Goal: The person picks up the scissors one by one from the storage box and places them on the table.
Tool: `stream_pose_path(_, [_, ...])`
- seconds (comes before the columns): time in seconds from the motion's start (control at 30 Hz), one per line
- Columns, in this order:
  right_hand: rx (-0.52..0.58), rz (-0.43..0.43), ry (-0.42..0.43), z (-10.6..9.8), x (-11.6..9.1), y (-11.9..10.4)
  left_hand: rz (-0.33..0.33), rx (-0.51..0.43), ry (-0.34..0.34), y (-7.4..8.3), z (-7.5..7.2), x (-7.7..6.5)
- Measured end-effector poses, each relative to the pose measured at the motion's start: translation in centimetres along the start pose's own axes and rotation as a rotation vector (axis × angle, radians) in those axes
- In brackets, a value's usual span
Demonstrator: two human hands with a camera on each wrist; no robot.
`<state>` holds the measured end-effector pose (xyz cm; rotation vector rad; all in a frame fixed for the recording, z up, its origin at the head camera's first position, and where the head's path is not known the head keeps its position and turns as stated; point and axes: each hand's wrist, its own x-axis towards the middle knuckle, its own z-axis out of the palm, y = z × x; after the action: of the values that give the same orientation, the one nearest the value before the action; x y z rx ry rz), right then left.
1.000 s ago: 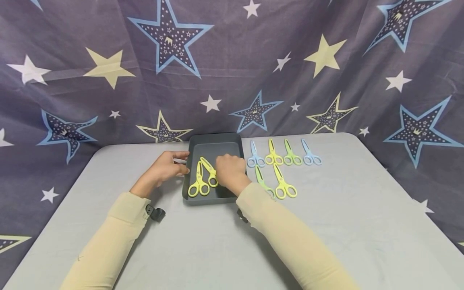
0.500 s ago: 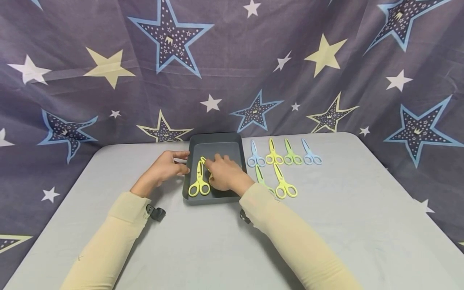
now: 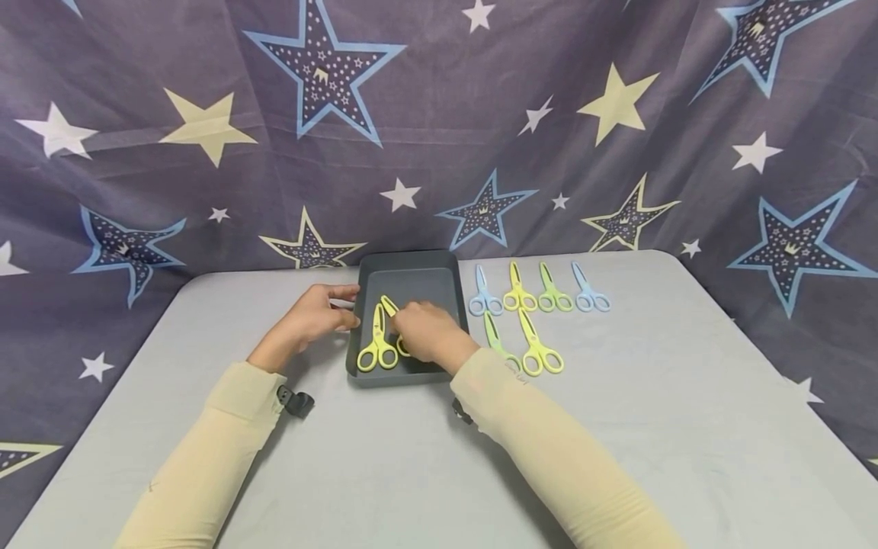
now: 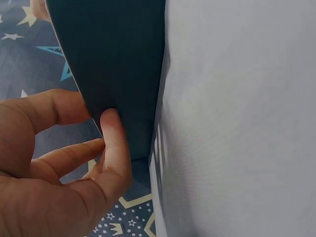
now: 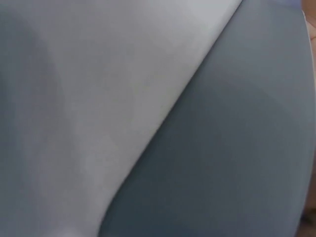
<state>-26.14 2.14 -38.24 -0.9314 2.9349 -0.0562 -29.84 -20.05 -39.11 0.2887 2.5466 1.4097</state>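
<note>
A dark grey tray (image 3: 411, 261) stands on the table, and my left hand (image 3: 315, 316) pinches its left wall. In the left wrist view the thumb presses the outside of the tray wall (image 4: 123, 59) while a finger reaches behind the rim. Inside the tray lie yellow scissors (image 3: 378, 343). Beside them are second yellow scissors (image 3: 389, 306), partly covered by my right hand (image 3: 432, 333), whose curled fingers hold them; the fingertips are hidden. The right wrist view shows only the tray's outer wall (image 5: 222, 123) and a sliver of hand at the right edge.
Right of the tray, a back row holds blue scissors (image 3: 482, 293), yellow scissors (image 3: 518, 290), green scissors (image 3: 552, 291) and more blue scissors (image 3: 588, 291). In front lie green scissors (image 3: 495, 335), partly behind the right sleeve, and yellow scissors (image 3: 537, 347). A star-patterned curtain (image 3: 425, 152) hangs behind.
My right hand has shifted left inside the tray onto the second yellow scissors, its fingers first spreading over them, then curling in. The left hand and tray have stayed put.
</note>
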Motion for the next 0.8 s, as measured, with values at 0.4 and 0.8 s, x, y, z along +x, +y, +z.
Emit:
stream_pose_path(0.4, [-0.062,0.013,-0.027,0.44,-0.07,-0.13,0.003,0.009,0.003,-0.08,0.19,-0.07])
stream_pose_path(0.8, [-0.087,0.040,-0.061,0.55,-0.03,-0.18,0.004,-0.002,0.002,-0.04,0.12,-0.04])
